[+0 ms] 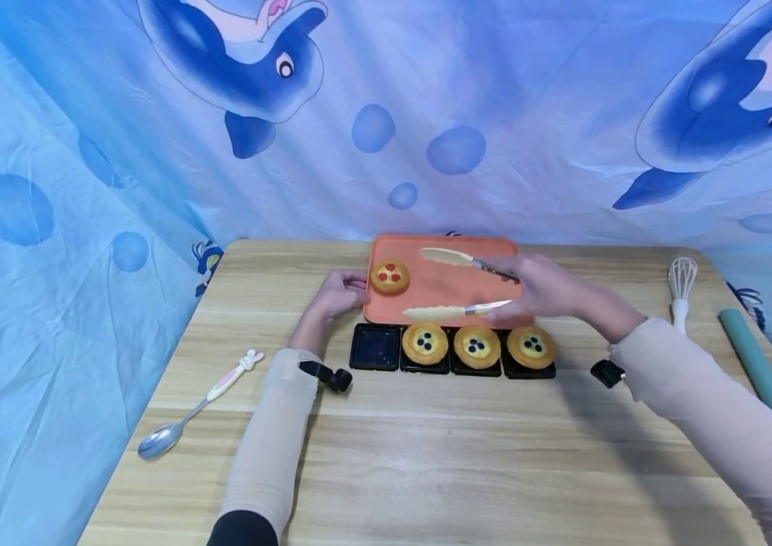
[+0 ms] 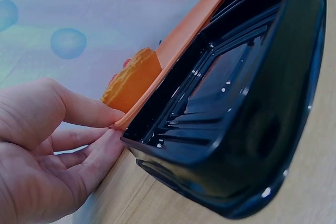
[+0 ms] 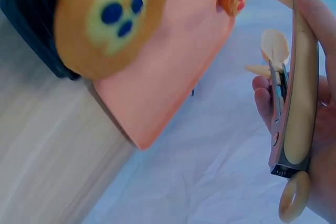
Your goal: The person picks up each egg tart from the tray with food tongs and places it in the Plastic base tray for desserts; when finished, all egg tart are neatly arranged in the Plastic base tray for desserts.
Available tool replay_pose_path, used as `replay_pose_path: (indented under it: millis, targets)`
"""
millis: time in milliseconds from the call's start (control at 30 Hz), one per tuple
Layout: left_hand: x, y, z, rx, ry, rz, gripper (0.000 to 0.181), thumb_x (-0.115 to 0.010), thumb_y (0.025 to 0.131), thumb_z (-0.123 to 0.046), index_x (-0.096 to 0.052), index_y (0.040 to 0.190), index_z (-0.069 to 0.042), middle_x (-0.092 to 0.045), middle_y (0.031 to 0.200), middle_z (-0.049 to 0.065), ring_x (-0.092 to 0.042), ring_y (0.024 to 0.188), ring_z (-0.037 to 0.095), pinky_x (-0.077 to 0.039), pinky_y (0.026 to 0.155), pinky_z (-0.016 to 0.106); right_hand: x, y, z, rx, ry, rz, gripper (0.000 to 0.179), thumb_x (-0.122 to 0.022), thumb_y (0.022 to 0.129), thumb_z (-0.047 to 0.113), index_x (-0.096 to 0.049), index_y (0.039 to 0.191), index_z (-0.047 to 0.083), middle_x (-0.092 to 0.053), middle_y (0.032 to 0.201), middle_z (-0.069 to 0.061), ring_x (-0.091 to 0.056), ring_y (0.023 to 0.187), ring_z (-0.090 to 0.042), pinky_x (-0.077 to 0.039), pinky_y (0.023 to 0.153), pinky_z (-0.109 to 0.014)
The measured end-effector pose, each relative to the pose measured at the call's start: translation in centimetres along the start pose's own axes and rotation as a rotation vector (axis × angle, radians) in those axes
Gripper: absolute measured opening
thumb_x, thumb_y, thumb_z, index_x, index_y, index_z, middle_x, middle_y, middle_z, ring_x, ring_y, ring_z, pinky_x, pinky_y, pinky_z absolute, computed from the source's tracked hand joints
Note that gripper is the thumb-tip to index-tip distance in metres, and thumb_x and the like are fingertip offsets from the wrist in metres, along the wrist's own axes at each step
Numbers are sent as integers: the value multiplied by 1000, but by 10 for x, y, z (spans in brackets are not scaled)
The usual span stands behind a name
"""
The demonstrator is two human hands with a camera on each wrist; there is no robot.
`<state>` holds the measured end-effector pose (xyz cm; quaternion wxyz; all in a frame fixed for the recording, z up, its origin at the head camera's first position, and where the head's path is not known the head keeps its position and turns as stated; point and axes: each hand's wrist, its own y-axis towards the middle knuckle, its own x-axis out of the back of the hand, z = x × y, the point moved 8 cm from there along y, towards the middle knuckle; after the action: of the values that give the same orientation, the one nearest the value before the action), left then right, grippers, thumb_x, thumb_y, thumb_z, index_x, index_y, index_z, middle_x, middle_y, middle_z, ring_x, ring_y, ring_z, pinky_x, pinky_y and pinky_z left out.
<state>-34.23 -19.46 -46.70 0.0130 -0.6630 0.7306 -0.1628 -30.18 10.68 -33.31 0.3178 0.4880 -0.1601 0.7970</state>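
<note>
Beige ring [image 3: 304, 190] on tongs [image 3: 300, 93] (right-wrist view only)

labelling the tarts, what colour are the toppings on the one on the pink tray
Red; the toppings on that tart show best in the head view.

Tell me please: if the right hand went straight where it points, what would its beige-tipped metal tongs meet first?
Probably the round golden tart with red toppings, ahead of the spread tongs; their height is unclear.
</note>
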Motion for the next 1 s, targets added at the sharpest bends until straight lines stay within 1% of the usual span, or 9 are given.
replay_pose_path:
  millis: [100, 167, 233, 267, 467, 667, 833, 933, 1000]
  targets:
    - [0, 0, 0, 2, 3, -5, 56, -65, 73, 16, -56, 128, 9, -60, 115, 20, -60, 99, 28, -56, 81, 29, 4, 12, -9, -35, -19, -2, 86, -83, 79, 41, -47, 145, 0, -68, 97, -14, -58, 73, -22, -51, 66, -40]
    - [-1, 0, 0, 1, 3, -6, 56, -65, 73, 16, -56, 128, 9, -60, 115, 20, -60, 99, 27, -56, 81, 28, 3, 21, -16, -64, -31, 7, 87, -82, 79, 43, -45, 148, 3, -54, 69, -4, -43, 57, -14, -42, 55, -33]
    - [-1, 0, -1, 1, 2, -6, 56, -65, 73, 16, -56, 128, 9, -60, 115, 20, -60, 99, 27, -56, 81, 28, 1, 30, -22, -92, -26, 29, 89, -81, 80, 45, -43, 150, 7, -33, 59, 2, -24, 51, -13, -28, 50, -31]
    - [-1, 0, -1, 1, 5, -6, 56, -65, 73, 16, -56, 128, 9, -60, 115, 20, -60, 99, 27, -56, 81, 28, -1, 35, -24, -104, -21, 41, 89, -81, 80, 46, -42, 151, 8, -30, 57, 3, -20, 50, -13, -26, 49, -30]
    - [1, 1, 0, -10, 18, -8, 55, -65, 73, 15, -57, 127, 9, -61, 114, 20, -60, 99, 28, -56, 82, 29, -18, 57, -29, -141, 8, 116, 82, -81, 82, 39, -46, 147, 3, -24, 52, 6, -15, 46, -12, -24, 47, -28]
    - [2, 1, -3, -33, 6, -13, 54, -63, 73, 17, -57, 126, 11, -60, 112, 21, -60, 95, 26, -55, 77, 26, -23, 75, -26, -173, -41, 137, 87, -80, 80, 49, -46, 147, 5, -38, 52, 3, -22, 48, -11, -33, 53, -31]
    - [1, 1, -2, -26, 15, -10, 55, -63, 73, 17, -56, 127, 10, -60, 114, 21, -59, 97, 27, -55, 78, 26, -29, 80, -26, -187, -30, 160, 77, -80, 81, 45, -54, 141, 3, -32, 55, 0, -17, 50, -15, -23, 51, -31]
    - [1, 1, -1, -24, 17, -9, 56, -63, 72, 17, -56, 127, 10, -60, 115, 21, -59, 98, 27, -55, 79, 27, -33, 82, -25, -169, -27, 164, 69, -79, 83, 40, -58, 137, 1, -57, 71, -7, -33, 53, -16, -30, 53, -31]
    - [1, 1, -1, -22, 13, -7, 56, -63, 72, 17, -56, 128, 10, -59, 115, 20, -59, 99, 28, -55, 80, 27, -35, 82, -23, -156, -22, 169, 69, -79, 84, 36, -56, 138, 0, -68, 99, -14, -48, 64, -21, -40, 60, -35]
